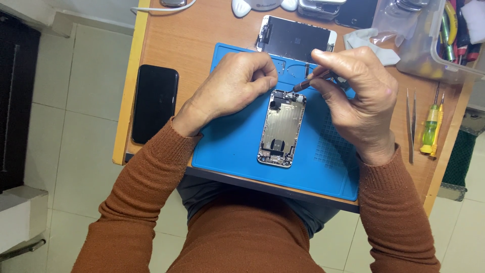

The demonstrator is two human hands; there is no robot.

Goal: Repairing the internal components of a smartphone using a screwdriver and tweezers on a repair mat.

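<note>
Here, the right hand [358, 96] is closed around a thin dark screwdriver [309, 82], held like a pen between thumb and fingers. The tool slants down toward the left of the frame, and its tip meets the upper edge of the opened phone body [281, 128]. The left hand [235, 83] is curled, with thumb and forefinger pinched together just beside the upper left corner of the phone body; if something small is between the fingertips, it cannot be seen.

The phone body lies in the centre of the frame on a blue mat [227, 146], with its long axis running nearly from top to bottom, a little tilted. Its inside is a bare matte metal tray with small dark parts at both ends. The mat looks soft and rubbery, with a grid of little square cells at the right. Above it, on the wooden tabletop [202, 30], rests the removed screen panel [295, 36], dark and glossy.
</note>
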